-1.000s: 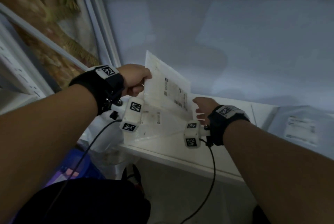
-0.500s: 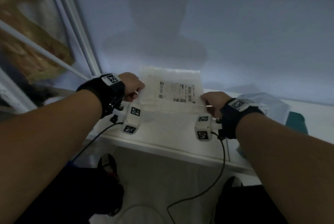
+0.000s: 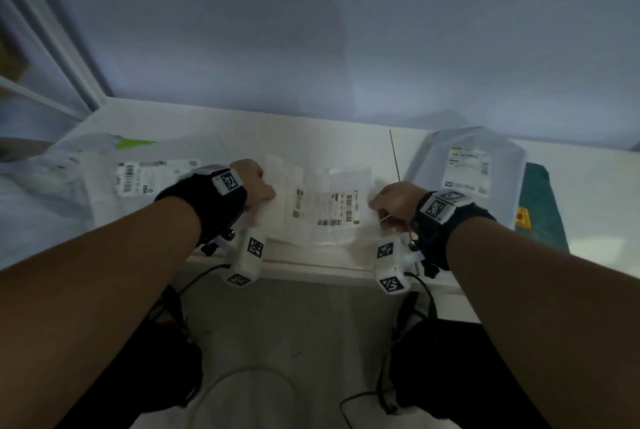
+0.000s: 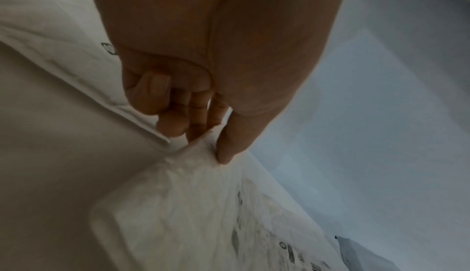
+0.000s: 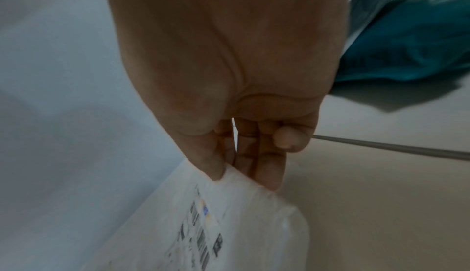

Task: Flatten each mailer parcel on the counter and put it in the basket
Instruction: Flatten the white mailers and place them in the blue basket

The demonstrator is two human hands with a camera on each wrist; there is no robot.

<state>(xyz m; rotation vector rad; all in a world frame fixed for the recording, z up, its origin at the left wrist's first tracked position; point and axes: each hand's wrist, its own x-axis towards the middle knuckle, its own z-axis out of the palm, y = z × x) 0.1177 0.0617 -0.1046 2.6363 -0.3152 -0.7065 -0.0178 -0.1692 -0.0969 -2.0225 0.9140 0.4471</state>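
Observation:
A white mailer parcel [image 3: 322, 209] with a printed label faces me over the white counter [image 3: 311, 141], held between both hands. My left hand [image 3: 258, 188] pinches its left edge; in the left wrist view the thumb [image 4: 229, 144] and fingers clamp a corner of the mailer [image 4: 203, 205]. My right hand [image 3: 388, 202] pinches the right edge; in the right wrist view the thumb [image 5: 211, 165] and fingers nip the mailer [image 5: 216, 225]. No basket shows in any view.
Another white mailer [image 3: 138, 179] with a label lies on the counter at the left. A grey mailer [image 3: 467, 165] lies at the right, with a teal bag [image 3: 540, 214] beside it. A blue-grey wall rises behind the counter. The counter's front edge [image 3: 311, 267] runs under my wrists.
The mailer has swung from tilted at the left to square in front of me and lower toward the counter. My right hand took its right edge. My view shifted right.

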